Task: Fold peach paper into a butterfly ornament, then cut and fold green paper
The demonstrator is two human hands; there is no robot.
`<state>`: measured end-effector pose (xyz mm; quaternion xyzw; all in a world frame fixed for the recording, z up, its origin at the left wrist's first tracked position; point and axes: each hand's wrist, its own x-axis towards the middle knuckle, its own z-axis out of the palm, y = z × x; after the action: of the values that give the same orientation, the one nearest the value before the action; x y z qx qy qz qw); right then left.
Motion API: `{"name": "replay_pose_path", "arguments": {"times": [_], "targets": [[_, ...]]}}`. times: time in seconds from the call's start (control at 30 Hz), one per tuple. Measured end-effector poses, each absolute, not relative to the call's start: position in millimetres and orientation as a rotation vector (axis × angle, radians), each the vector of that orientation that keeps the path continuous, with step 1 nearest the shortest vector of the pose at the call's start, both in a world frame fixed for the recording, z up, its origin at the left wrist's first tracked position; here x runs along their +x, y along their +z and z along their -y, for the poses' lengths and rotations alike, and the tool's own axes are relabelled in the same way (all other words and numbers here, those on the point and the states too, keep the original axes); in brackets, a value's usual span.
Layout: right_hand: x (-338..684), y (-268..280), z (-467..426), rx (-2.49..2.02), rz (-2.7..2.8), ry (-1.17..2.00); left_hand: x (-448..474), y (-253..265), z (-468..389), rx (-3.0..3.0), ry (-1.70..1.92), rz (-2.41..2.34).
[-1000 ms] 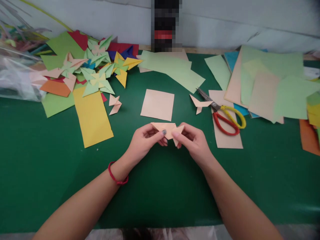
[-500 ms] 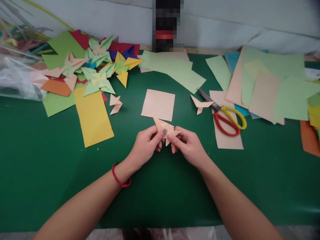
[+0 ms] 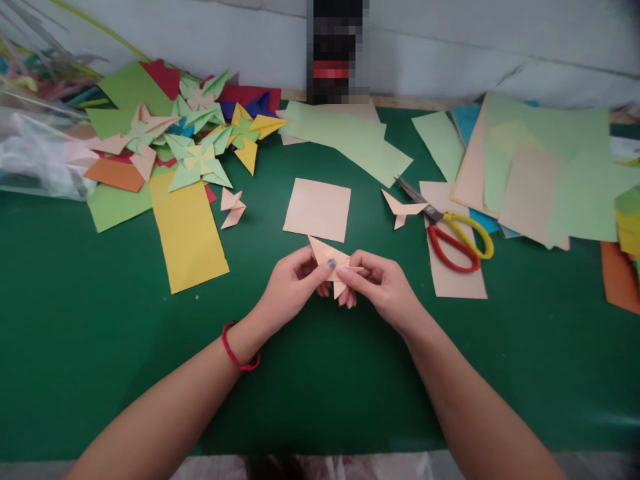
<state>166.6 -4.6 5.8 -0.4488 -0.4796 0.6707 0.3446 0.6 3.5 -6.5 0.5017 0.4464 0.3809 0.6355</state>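
While both hands work over the smooth green table [image 3: 320, 393], the step in hand appears to be shaping or creasing a folded peach piece [image 3: 321, 252], located centrally between them. The left hand [image 3: 295, 280] pinches its body, thumb on top and fingers curled beneath; the right hand [image 3: 383, 280] pinches the lower right portion in the same manner. Pointed flaps project at the upper left, right and bottom; the inner folds are hidden. The next move probably calls for a steady left grip and light right thumb pressure, with flap edges aligned, since thin paper creases easily in the wrong place. Just beyond lies a flat, nearly square peach sheet [image 3: 317, 209], matt and uncreased. To the left is a rectangular yellow sheet [image 3: 190, 233]; near its upper right edge sits a small angular folded piece [image 3: 233, 217]. To the right, a three-pointed folded piece [image 3: 400, 209] lies beside metal-bladed scissors [image 3: 434, 213] with one red and one yellow handle loop, resting across a peach strip [image 3: 460, 283]. Farther back, layered paper stars [image 3: 200, 160] occupy the left, and overlapping pastel sheets [image 3: 540, 167] the right.
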Motion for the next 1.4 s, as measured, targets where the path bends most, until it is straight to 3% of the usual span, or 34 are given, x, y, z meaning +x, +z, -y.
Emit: {"name": "replay_pose_path", "arguments": {"times": [0.4,0.83,1.4], "targets": [[170.3,5.0,4.7,-1.258,1.338,1.705,-0.6,-12.4,-11.8,0.93,1.176,-1.086],[173.3,2.9,0.8,-1.332,1.314,1.441,-5.4,-3.9,-6.4,1.245,1.395,-1.218],[172.8,1.2,0.7,-1.254,1.238,1.325,0.1,-7.9,-2.0,1.057,1.029,-0.987]]}}
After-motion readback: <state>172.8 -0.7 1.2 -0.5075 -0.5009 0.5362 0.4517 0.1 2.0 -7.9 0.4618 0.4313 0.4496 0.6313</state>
